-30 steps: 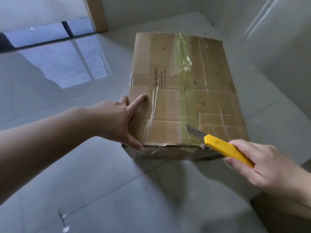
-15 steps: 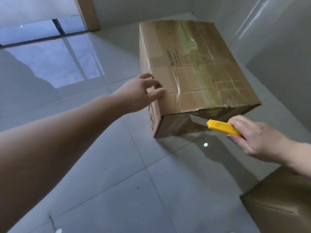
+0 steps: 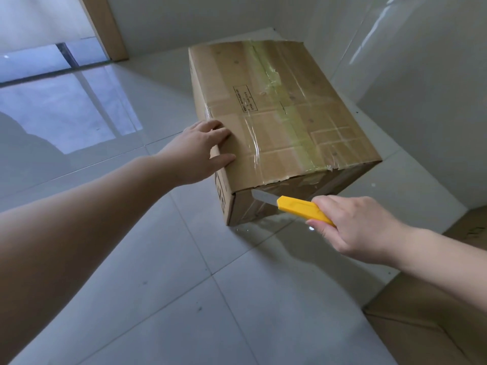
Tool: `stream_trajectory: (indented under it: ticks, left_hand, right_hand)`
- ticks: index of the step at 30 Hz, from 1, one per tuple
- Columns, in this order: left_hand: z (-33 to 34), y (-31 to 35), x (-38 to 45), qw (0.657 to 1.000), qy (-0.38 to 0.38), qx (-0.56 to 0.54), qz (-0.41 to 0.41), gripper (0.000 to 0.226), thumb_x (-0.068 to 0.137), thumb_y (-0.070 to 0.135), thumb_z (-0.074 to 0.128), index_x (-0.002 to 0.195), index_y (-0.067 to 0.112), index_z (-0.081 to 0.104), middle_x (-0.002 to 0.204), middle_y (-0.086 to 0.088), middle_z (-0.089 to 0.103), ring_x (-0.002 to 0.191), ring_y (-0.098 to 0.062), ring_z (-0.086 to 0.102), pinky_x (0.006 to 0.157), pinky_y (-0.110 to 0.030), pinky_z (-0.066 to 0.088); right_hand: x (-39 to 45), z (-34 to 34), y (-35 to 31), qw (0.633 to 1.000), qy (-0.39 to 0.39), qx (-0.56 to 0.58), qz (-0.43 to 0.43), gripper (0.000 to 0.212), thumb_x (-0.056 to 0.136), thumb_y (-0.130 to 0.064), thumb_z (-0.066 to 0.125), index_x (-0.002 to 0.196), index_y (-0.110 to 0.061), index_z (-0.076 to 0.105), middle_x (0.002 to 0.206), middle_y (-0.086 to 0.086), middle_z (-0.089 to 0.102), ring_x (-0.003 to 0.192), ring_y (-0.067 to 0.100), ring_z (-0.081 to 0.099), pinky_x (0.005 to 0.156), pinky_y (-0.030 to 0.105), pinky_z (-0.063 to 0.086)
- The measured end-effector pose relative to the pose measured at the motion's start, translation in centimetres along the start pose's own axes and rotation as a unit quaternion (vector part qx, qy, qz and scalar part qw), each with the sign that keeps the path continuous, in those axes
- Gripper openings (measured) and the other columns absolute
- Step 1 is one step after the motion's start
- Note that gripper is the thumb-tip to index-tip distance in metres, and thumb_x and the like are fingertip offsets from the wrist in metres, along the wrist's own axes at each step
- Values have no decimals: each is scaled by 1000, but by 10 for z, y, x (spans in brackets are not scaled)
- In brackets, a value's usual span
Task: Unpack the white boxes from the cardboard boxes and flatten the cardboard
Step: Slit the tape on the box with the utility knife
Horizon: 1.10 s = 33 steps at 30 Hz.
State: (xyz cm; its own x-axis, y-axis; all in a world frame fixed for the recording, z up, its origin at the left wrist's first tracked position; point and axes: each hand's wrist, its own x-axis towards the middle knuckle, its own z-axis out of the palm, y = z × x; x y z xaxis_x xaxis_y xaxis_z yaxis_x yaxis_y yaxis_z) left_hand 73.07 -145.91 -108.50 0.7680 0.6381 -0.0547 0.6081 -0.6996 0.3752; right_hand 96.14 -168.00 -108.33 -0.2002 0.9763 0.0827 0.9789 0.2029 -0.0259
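Note:
A taped brown cardboard box (image 3: 279,119) stands on the tiled floor, closed, with clear and yellowish tape across its top. My left hand (image 3: 200,151) rests on the box's near left top edge, fingers straight over the top and thumb on the lid. My right hand (image 3: 353,227) grips a yellow utility knife (image 3: 303,209). Its bare blade lies against the box's near end face, just under the top flap edge near the left corner. No white boxes are visible.
A second cardboard box (image 3: 421,325) sits at the lower right, partly under my right forearm. White walls close in behind and to the right of the taped box. A wooden door frame (image 3: 105,27) and glass panel stand at the upper left. Glossy grey tiles (image 3: 158,299) cover the floor.
The box has turned so its near end face shows. My left hand moved to its left top edge. The knife dropped from the top seam to the end face and slid left.

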Motion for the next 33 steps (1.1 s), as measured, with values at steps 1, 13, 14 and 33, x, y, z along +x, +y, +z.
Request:
stream_trajectory:
  ticks: [1, 13, 14, 33]
  left_hand:
    - [-1, 0, 0, 1000, -2, 1, 0, 58, 92, 48, 49, 141, 18, 41, 145, -3, 37, 131, -25, 38, 109, -39, 32]
    - [-4, 32, 17, 998, -49, 16, 32, 67, 91, 54, 47, 148, 24, 30, 154, 1, 25, 141, -20, 23, 113, -34, 22]
    - [-2, 33, 18, 998, -49, 23, 35, 67, 91, 55, 47, 148, 24, 30, 154, 0, 24, 142, -21, 22, 114, -34, 21]
    - [17, 68, 45, 990, -58, 92, 85, 69, 89, 62, 40, 148, 28, 28, 155, 3, 24, 144, -20, 16, 117, -45, 15]
  right_hand:
    - [2, 1, 0, 1000, 2, 2, 0, 40, 87, -47, 38, 80, -12, 56, 62, -1, 58, 46, 29, 56, 38, 29, 34]
    - [-3, 2, 15, 1000, -6, 8, 25, 42, 88, -49, 36, 84, -13, 56, 65, -2, 58, 49, 29, 57, 41, 29, 36]
    - [-4, 3, 13, 1000, -7, 12, 28, 42, 88, -49, 36, 83, -13, 56, 64, -2, 58, 49, 29, 56, 41, 29, 36]
    - [-9, -6, 46, 997, -27, -3, 75, 57, 85, -57, 22, 93, -12, 57, 72, 2, 61, 60, 33, 59, 51, 29, 32]
